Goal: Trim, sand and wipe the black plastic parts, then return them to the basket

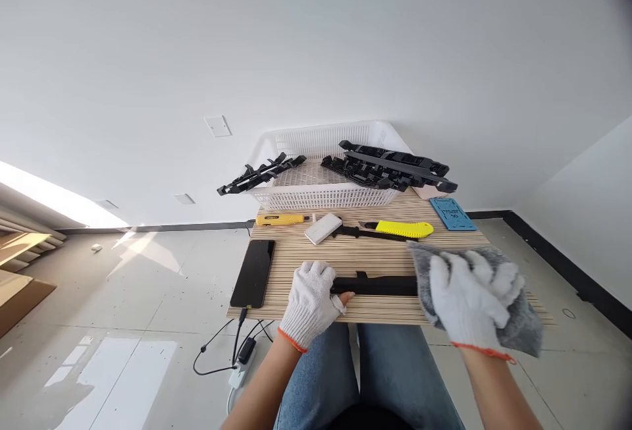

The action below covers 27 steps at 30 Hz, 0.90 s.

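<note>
A long black plastic strip lies across the front of the slatted tabletop. My left hand, in a white knitted glove with bare fingertips, is closed around its left end, with the thumb along the near side. A grey cloth is bunched under my right hand, also gloved. Those fingers are curled over the cloth, which covers the strip's right end. Beyond the strip lie a yellow utility knife, a white block and a thin black piece.
A white plastic basket at the back holds several black plastic parts, some jutting over its rim. A phone with a cable, a yellow pen-like tool and a blue plate lie on the table. A power strip sits on the floor.
</note>
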Available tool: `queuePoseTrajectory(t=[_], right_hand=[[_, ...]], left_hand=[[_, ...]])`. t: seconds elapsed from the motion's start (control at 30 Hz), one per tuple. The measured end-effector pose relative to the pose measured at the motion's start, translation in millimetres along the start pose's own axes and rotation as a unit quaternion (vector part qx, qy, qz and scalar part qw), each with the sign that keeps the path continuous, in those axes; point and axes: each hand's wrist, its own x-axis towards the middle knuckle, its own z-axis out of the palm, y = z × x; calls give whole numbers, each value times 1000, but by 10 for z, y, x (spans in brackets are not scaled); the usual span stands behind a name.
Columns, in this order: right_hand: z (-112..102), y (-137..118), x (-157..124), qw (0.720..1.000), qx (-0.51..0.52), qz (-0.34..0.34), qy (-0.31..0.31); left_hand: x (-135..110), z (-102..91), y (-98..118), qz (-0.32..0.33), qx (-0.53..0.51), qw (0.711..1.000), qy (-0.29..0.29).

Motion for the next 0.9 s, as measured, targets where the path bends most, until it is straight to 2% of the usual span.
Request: queuePoseTrajectory(t=[0.03,0.1,0.23,0.3,0.37,0.43,0.5,0.63,0.7,0.77,0.83,0.9], right_hand=[[-25,-128,-99,1000,-11,-26,3],[-86,-417,-256,992,0,-123,-21],[-144,-935,-439,967,99,-232,-18],[-130,-1071,-479,957,135,-256,-27],[-113,-1089,-471,947,160,-276,-36],[-113,-981,-403,935,174,-304,-60],[-122,-746,-279,927,160,-322,-109],[-77,14,27,952,68,-234,-183],[-5,414,155,973,34,-166,-158],[71,718,255,982,35,-141,-124],[114,876,333,982,47,-145,-109],[110,895,392,978,58,-164,-115]], left_hand=[[3,1,3,1,6,1000,-2],[10,3,6,3,18,1000,-5],[21,-14,-3,19,22,1000,-5],[21,-30,-11,33,7,999,-7],[19,-43,-16,34,-5,999,-7],[18,-51,-15,26,-9,1000,-6],[16,-53,-12,19,-9,1000,-4],[16,-44,-13,24,-24,999,6],[20,-31,-17,33,-36,999,8],[28,-15,-24,48,-53,997,2],[37,-4,-36,62,-71,995,-11],[44,-3,-55,65,-88,994,-26]])
